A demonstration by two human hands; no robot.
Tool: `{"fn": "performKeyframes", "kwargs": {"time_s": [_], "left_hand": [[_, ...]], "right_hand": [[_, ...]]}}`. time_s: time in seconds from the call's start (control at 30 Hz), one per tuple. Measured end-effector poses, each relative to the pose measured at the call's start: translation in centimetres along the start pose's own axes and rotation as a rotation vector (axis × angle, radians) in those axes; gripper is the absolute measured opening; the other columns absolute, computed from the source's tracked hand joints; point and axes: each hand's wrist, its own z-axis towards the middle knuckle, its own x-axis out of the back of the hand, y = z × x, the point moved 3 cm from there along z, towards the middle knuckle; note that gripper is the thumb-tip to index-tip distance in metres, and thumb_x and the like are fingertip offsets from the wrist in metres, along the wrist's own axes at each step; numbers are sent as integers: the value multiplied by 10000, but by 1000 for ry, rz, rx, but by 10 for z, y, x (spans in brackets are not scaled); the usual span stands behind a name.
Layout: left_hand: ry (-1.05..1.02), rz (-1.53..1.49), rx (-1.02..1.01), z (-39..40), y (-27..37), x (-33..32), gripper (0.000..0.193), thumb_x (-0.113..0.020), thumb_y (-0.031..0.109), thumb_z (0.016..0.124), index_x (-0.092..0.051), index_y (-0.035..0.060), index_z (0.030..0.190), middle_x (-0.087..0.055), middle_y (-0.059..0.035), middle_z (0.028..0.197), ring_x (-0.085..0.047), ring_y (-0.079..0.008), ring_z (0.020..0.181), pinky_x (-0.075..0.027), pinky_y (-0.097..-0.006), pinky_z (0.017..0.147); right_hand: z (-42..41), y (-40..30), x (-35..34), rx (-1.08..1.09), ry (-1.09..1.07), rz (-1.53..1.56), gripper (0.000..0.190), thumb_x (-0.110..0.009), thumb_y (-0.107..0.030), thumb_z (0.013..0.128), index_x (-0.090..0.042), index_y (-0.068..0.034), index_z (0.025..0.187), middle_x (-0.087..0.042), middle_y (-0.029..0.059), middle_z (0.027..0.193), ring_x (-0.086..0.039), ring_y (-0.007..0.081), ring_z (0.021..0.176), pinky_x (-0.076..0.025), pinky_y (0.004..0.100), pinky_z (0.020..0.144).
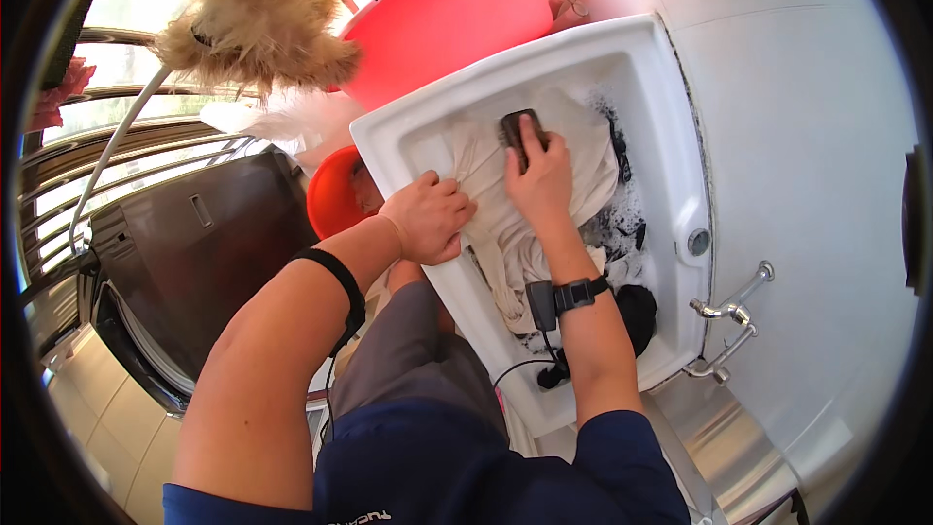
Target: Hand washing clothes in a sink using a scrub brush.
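Observation:
A scrubbing brush (521,137) with a dark back is in my right hand (541,179), my index finger stretched along its top. The brush rests on a wet off-white garment (583,160) spread inside a white laundry sink (685,182). My left hand (430,219) is closed on the garment's edge over the sink's left rim. Folds of the same garment bunch up below my right wrist. Along the sink's right side, soapy water with suds (623,255) surrounds dark cloth (635,313), partly hidden by my right forearm.
Behind the sink stands a large pink basin (452,36). A red bucket (337,193) is at its left, near a brown-lidded washing machine (197,219). A fluffy tan duster (255,25) hangs at upper left. A metal faucet (736,312) juts from the right wall.

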Motion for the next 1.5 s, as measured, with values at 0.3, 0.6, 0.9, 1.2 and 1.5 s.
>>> {"fn": "performKeyframes", "kwargs": {"time_s": [0.3, 0.6, 0.9, 1.2, 1.5], "left_hand": [[204, 76, -103, 5, -2, 4, 427, -627, 310, 800, -723, 89, 1153, -675, -72, 1238, -572, -255, 1274, -405, -500, 1157], [102, -51, -229, -1, -5, -17, 377, -580, 281, 856, -731, 82, 1138, -671, -37, 1322, -513, -268, 1383, -351, -537, 1218], [5, -13, -182, -1, -5, -14, 344, -595, 317, 849, -737, 104, 1079, -654, -46, 1343, -514, -263, 1381, -412, -526, 1149], [68, 25, -93, -1, -4, -17, 345, -596, 310, 835, -748, 92, 1054, -658, -47, 1368, -532, -278, 1389, -432, -541, 1152], [-230, -43, -183, 5, -2, -4, 416, -560, 305, 876, -735, 96, 1191, -625, -50, 1435, -484, -292, 1434, -400, -517, 1193]], "right_hand": [[15, 109, 4, -260, 210, -220, 586, -673, -323, 943, -562, -175, 1499, -552, 317, 1234, -593, 495, 1058, -513, 536, 943], [-50, -24, 6, 139, 12, 171, 593, -713, -280, 923, -569, -176, 1489, -575, 269, 1202, -586, 452, 1048, -499, 520, 944], [24, 33, -3, -123, 74, -65, 576, -725, -289, 897, -612, -226, 1458, -585, 234, 1215, -602, 442, 1022, -519, 509, 921], [15, 8, -12, -17, 115, -18, 551, -734, -294, 884, -630, -220, 1420, -591, 227, 1187, -609, 428, 968, -532, 519, 831], [-22, -53, 1, 259, -159, 66, 537, -731, -309, 881, -647, -243, 1407, -602, 224, 1196, -619, 433, 980, -538, 524, 860]]}}
